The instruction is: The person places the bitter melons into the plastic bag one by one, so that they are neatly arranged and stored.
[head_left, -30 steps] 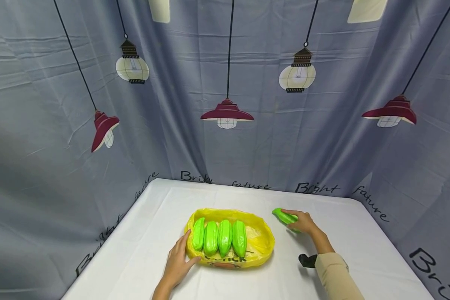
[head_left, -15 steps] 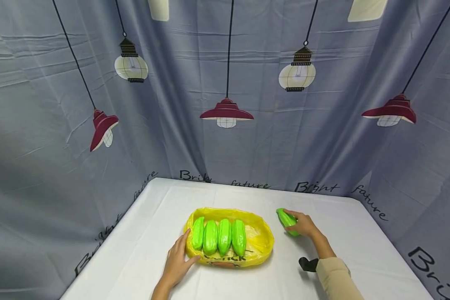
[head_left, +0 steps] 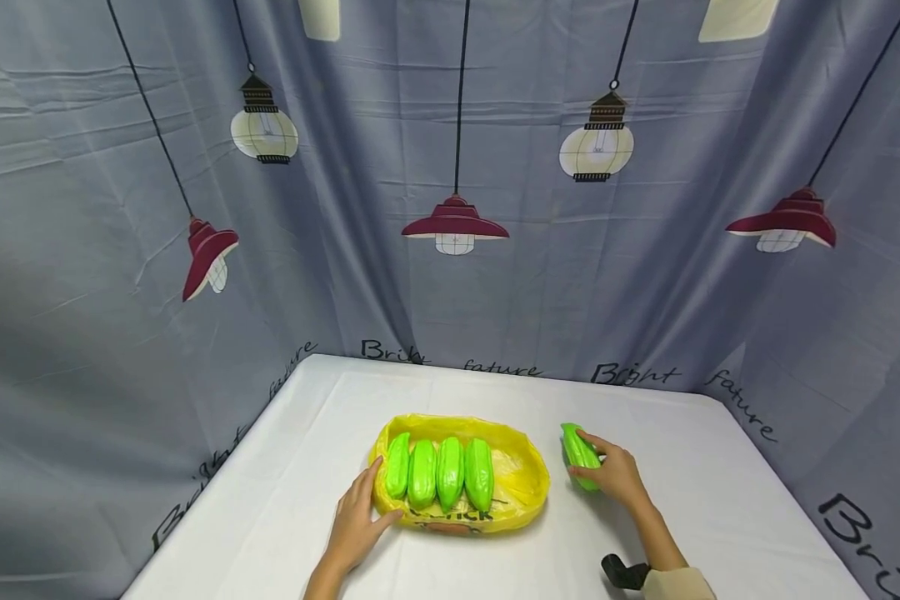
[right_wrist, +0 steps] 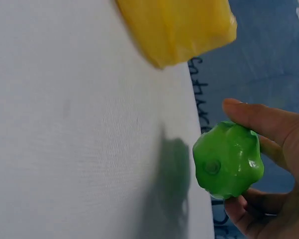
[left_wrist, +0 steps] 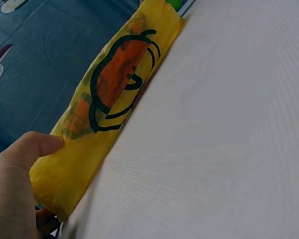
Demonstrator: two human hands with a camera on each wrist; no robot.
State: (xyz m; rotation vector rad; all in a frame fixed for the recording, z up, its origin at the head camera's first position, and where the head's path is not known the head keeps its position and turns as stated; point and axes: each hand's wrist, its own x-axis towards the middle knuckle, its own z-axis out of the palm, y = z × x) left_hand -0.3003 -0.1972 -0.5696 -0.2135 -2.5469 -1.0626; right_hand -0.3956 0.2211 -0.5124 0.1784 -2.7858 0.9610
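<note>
A shallow oval tray (head_left: 521, 500) covered in a yellow plastic bag, printed with dark letters and an orange figure, stands mid-table in the head view. Several glossy green ridged gourds (head_left: 450, 473) lie side by side in its left and middle part. My left hand (head_left: 354, 521) grips the tray's near left corner, thumb on the front wall (left_wrist: 114, 89) and fingers round the side. To the right of the tray, my right hand (head_left: 618, 475) holds another green gourd (right_wrist: 229, 159) between thumb and fingers. Its shadow falls apart from it on the cloth, so it appears raised.
White cloth (head_left: 270, 500) covers the table. A grey curtain (head_left: 450, 308) with printed lamps hangs behind and at both sides. A black piece (head_left: 625, 573) sits by my right wrist, above the cloth.
My right hand has drawn the gourd slightly right and nearer me, turning it from slanted to more upright in the head view. The left hand and the tray stay put.
</note>
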